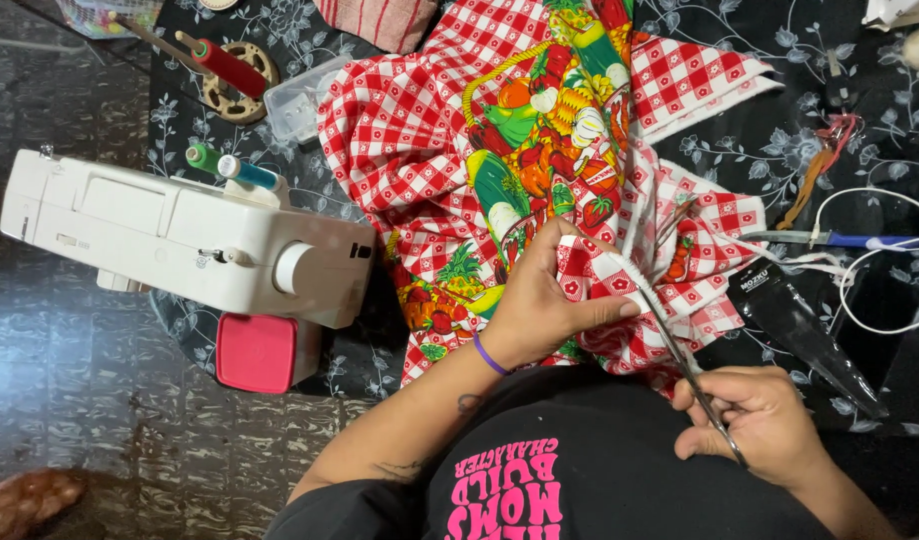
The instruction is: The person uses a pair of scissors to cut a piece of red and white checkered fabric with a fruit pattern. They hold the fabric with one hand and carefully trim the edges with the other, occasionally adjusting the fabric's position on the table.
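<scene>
A red-and-white checked fabric (pixel 410 130) with a fruit-and-vegetable print lies bunched across the dark floral tablecloth. My left hand (pixel 545 300) pinches a gathered fold of this fabric near its lower edge. My right hand (pixel 760 420) grips the handles of metal scissors (pixel 680 355), whose blades point up-left into the fold beside my left thumb. A white strip of the fabric's edge runs along the blades.
A white sewing machine (pixel 180 235) with two thread spools stands at left, a red box (pixel 258 352) in front of it. A red spool on a wooden disc (pixel 235 75) and a clear plastic case (pixel 300 100) lie behind. A black scissor sheath (pixel 805 330), white cables and a blue-handled tool (pixel 860 241) lie at right.
</scene>
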